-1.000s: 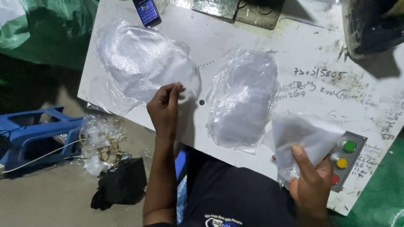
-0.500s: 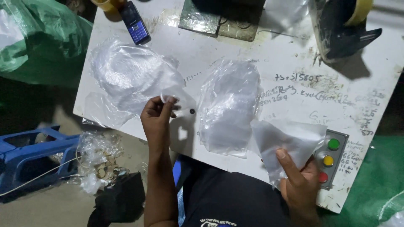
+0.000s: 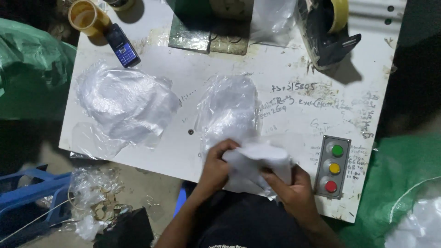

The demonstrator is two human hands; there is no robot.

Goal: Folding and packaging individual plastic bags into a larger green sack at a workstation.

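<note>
left hand (image 3: 217,161) curled, fingers pinching white piece (image 3: 257,160) | right hand (image 3: 290,184) gripping its lower edge | piece crumpled, thin, possibly fabric

bare forearms, dark shirt with small print.

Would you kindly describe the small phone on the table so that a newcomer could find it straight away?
Start at the white table and go to its far left corner, where a yellow tape roll lies. The phone lies flat just right of that roll. It is the only dark, slim thing with a blue keypad; its neighbours are clear plastic bags.
</note>
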